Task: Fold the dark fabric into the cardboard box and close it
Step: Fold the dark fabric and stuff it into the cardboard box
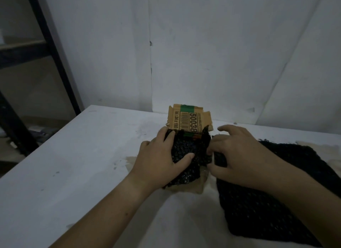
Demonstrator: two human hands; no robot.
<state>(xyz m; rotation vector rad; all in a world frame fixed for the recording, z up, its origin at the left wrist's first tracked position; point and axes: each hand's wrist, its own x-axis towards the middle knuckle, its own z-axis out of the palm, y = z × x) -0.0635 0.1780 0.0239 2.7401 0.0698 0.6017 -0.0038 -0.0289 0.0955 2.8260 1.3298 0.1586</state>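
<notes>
A small brown cardboard box (188, 121) stands at the table's middle, its printed lid flap with a barcode and green tape raised at the back. Dark knitted fabric (258, 196) is bunched over the box's opening, and the rest of it trails to the right across the table. My left hand (158, 159) presses flat on the bunched fabric over the box, thumb spread on top. On the right side of the box, my right hand (238, 155) pinches a fold of the fabric. The fabric hides most of the box body.
The white table (73, 164) has smudges and a brown patch by the box. A white wall rises close behind. A dark metal shelf frame (46, 44) stands at the left, beyond the table's left edge.
</notes>
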